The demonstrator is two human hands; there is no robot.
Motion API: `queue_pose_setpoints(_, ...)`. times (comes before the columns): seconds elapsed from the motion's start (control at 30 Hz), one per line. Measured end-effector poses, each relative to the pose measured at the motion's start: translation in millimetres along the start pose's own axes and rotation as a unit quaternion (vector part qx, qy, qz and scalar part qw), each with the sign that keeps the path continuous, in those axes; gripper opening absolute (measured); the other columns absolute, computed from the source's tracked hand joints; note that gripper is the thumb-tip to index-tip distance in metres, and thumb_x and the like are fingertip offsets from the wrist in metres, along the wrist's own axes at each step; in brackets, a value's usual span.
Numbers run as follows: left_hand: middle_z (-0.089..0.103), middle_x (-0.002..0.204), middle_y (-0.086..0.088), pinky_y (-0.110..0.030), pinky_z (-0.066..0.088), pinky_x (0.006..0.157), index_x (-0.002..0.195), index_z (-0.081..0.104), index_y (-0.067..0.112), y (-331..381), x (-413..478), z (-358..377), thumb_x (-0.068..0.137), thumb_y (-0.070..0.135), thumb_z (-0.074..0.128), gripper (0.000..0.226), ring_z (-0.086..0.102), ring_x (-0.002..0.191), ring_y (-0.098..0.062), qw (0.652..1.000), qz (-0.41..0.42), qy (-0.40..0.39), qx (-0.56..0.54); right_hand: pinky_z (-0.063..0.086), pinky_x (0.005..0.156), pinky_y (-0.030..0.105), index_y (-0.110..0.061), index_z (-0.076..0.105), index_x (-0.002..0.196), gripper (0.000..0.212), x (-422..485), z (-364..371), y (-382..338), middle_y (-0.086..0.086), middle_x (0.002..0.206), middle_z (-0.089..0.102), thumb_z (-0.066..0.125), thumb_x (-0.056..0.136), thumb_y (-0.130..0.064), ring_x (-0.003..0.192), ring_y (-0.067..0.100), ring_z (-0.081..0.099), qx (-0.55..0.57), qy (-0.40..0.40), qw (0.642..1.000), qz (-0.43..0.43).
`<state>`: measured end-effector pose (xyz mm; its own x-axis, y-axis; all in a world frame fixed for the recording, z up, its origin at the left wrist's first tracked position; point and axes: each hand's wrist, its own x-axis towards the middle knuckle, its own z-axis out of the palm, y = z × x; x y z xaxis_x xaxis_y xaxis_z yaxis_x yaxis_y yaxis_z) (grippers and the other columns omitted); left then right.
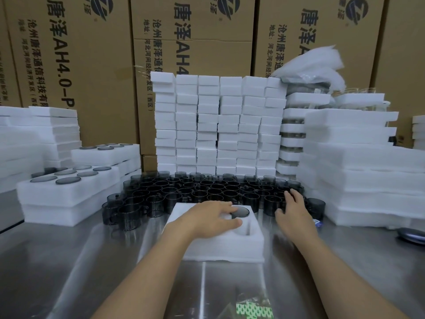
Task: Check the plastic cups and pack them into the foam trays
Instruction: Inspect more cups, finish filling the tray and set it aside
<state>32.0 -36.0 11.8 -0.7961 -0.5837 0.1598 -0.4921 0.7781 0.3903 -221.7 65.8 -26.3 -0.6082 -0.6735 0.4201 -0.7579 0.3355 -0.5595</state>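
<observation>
A white foam tray (243, 246) lies on the steel table in front of me. My left hand (212, 218) rests flat on top of it, fingers spread, fingertips touching the dark base of a smoky plastic cup (242, 211) seated upside down in a far pocket. An empty round pocket (247, 227) shows just below that cup. Behind the tray stand several dark translucent cups (207, 188) in rows. My right hand (292, 207) reaches over the right end of those rows, its fingers loosely bent above the cups, holding nothing that I can see.
Filled foam trays (66, 194) with cup bases showing are stacked at the left. A wall of small foam blocks (218, 125) rises behind the cups, and tall foam stacks (358, 171) stand at the right. Cardboard boxes (76, 65) line the back. A green-patterned packet (254, 310) lies near me.
</observation>
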Motion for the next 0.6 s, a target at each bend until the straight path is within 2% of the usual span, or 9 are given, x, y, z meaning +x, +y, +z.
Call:
queue_pose_setpoints(0.03, 0.032, 0.170, 0.027, -0.038, 0.023, 0.128, 0.155, 0.050, 0.051, 0.4, -0.2, 0.0, 0.096, 0.074, 0.056, 0.064, 0.029, 0.160, -0.011, 1.000, -0.001, 0.001, -0.003, 0.044, 0.113, 0.045, -0.012, 0.024, 0.169, 0.069, 1.4, -1.1, 4.7, -0.003, 0.178, 0.009, 0.051, 0.105, -0.019, 0.148, 0.029, 0.045, -0.010, -0.012, 1.000, 0.011)
queue_pose_setpoints(0.1, 0.033, 0.170, 0.027, -0.037, 0.024, 0.127, 0.155, 0.051, 0.049, 1.0, -1.2, -0.4, 0.096, 0.073, 0.057, 0.064, 0.029, 0.159, -0.010, 1.000, -0.003, 0.003, -0.007, 0.043, 0.113, 0.045, -0.012, 0.020, 0.170, 0.071, 3.9, -4.1, 11.7, 0.001, 0.177, 0.012, 0.050, 0.105, -0.016, 0.149, 0.032, 0.043, -0.024, -0.026, 0.999, 0.033)
queue_pose_setpoints(0.3, 0.034, 0.170, 0.025, -0.037, 0.025, 0.128, 0.154, 0.053, 0.047, 2.2, -1.6, -0.5, 0.097, 0.071, 0.059, 0.062, 0.031, 0.159, -0.010, 1.000, -0.004, 0.007, -0.010, 0.050, 0.097, 0.046, -0.015, 0.047, 0.156, 0.054, 5.8, -5.5, 16.2, 0.011, 0.155, 0.042, 0.054, 0.103, -0.008, 0.128, 0.037, 0.058, -0.042, 0.015, 0.998, 0.044)
queue_pose_setpoints(0.47, 0.035, 0.170, 0.023, -0.037, 0.025, 0.127, 0.153, 0.055, 0.047, 3.4, -2.9, -1.5, 0.098, 0.069, 0.059, 0.060, 0.031, 0.158, -0.010, 1.000, -0.004, 0.007, -0.008, 0.052, 0.097, 0.046, -0.014, 0.059, 0.145, 0.043, 6.4, -8.3, 11.7, 0.013, 0.147, 0.053, 0.053, 0.104, -0.005, 0.124, 0.038, 0.060, -0.045, 0.042, 0.997, 0.048)
queue_pose_setpoints(0.53, 0.040, 0.167, 0.024, -0.035, 0.029, 0.123, 0.149, 0.058, 0.048, 5.5, -5.0, -2.1, 0.098, 0.068, 0.060, 0.055, 0.035, 0.155, -0.010, 1.000, 0.000, 0.013, -0.009, 0.053, 0.094, 0.044, -0.017, 0.065, 0.140, 0.040, 4.5, -10.9, 6.6, 0.011, 0.143, 0.057, 0.052, 0.104, -0.007, 0.120, 0.038, 0.062, -0.048, 0.067, 0.995, 0.053)
queue_pose_setpoints(0.6, 0.053, 0.155, 0.024, -0.033, 0.038, 0.115, 0.140, 0.065, 0.047, 7.9, -6.7, -3.1, 0.098, 0.066, 0.061, 0.046, 0.048, 0.146, -0.009, 0.999, 0.000, 0.030, -0.022, 0.053, 0.088, 0.042, -0.018, 0.068, 0.135, 0.037, 3.0, -15.0, -1.3, 0.009, 0.137, 0.061, 0.054, 0.103, -0.009, 0.113, 0.036, 0.065, -0.040, 0.109, 0.992, 0.046)
